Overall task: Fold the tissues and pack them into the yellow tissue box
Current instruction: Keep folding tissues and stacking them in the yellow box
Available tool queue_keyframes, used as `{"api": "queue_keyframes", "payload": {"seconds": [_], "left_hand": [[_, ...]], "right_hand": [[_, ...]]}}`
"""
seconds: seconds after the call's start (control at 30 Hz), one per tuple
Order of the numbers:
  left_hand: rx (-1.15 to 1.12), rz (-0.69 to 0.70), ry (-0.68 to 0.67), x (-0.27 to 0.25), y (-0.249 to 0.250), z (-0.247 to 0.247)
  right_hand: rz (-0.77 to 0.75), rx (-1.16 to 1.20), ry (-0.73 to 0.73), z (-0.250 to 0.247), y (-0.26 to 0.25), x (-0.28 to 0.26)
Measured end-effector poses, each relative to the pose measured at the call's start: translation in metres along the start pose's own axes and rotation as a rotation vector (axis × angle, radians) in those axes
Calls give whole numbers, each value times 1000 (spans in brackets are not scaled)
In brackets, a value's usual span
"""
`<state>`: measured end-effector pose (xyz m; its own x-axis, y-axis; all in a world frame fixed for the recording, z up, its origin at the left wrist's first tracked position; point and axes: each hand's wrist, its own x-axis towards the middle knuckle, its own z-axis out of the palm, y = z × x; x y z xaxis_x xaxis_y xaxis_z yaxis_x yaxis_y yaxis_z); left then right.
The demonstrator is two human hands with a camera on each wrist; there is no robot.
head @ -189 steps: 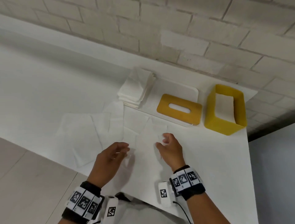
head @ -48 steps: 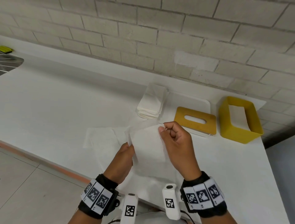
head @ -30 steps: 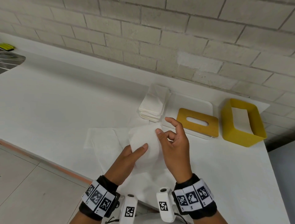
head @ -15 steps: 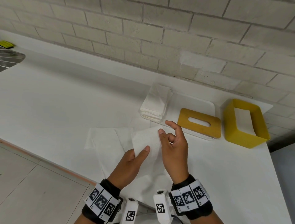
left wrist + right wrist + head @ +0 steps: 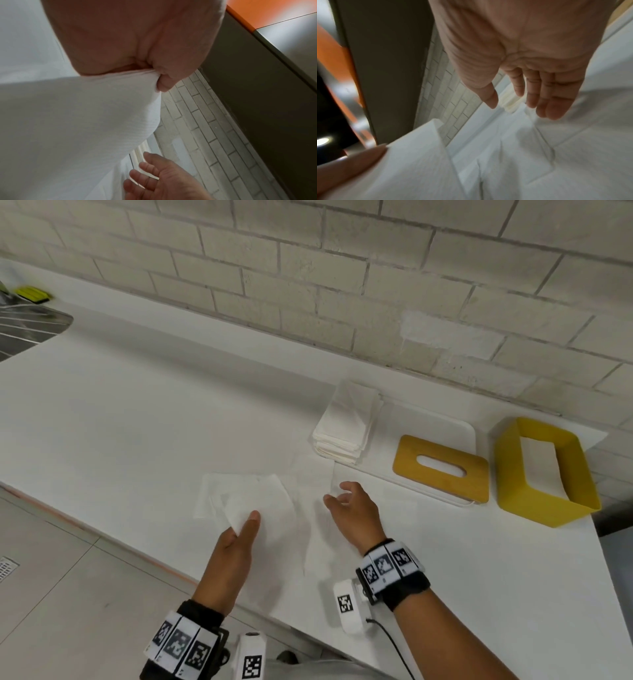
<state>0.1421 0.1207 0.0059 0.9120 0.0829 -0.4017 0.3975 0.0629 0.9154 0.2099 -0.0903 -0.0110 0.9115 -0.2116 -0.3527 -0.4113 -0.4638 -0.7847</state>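
My left hand (image 5: 245,522) pinches a folded white tissue (image 5: 236,506) between thumb and fingers, just above the counter; the left wrist view shows the thumb (image 5: 159,81) clamped on the tissue (image 5: 77,121). My right hand (image 5: 337,494) hovers open and empty over flat unfolded tissues (image 5: 308,522), its fingers (image 5: 539,97) spread. A stack of folded tissues (image 5: 346,422) lies behind. The yellow lid (image 5: 442,467) lies on a white tray (image 5: 445,419). The yellow box shell (image 5: 544,470) stands at the far right with a tissue inside.
A metal sink drainer (image 5: 27,326) and a yellow-green sponge (image 5: 32,293) sit at the far left. A brick wall (image 5: 342,285) backs the white counter (image 5: 137,405). The counter's front edge runs just below my hands, with tiled floor beyond it.
My right hand has let go of the tissue and opened, shifting right over the flat tissues. My left hand keeps the folded tissue and has moved it left and lower.
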Motion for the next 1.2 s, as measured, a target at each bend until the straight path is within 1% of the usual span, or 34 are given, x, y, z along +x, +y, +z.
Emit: {"api": "queue_keyframes", "payload": {"seconds": [0.13,0.2,0.3,0.4,0.5,0.57,0.67,0.73,0.8,0.87,0.97,1.03,1.13,1.2], "left_hand": [[-20,-48,71,-3,-3,-15],[-35,-51,118,-4,-4,-20],[-22,-61,142,-5,-5,-25],[-30,-80,151,-7,-4,-30],[-41,-65,145,-4,-3,-31],[-39,-50,117,-2,0,-27],[-34,-31,46,1,3,-16],[-20,-19,-17,2,4,-1],[4,-13,-98,2,7,16],[21,-12,-195,0,12,36],[45,17,-279,-5,22,55],[38,33,-295,-7,22,61],[-34,-23,-285,-7,19,63],[-79,-58,-288,-5,15,63]], "right_hand": [[50,-106,0,19,-12,27],[84,-92,20,25,-19,35],[105,2,61,31,-24,43],[60,86,96,33,-26,43],[-20,247,208,23,-23,28],[-116,308,273,11,-22,13],[-313,271,307,-7,-26,-18],[-445,209,286,-14,-30,-43],[-554,142,213,-13,-34,-64],[-575,115,172,-10,-32,-76],[-569,111,197,-9,-27,-83],[-602,84,199,-12,-23,-88],[-624,110,158,-19,-18,-94],[-595,162,165,-24,-14,-93]]}}
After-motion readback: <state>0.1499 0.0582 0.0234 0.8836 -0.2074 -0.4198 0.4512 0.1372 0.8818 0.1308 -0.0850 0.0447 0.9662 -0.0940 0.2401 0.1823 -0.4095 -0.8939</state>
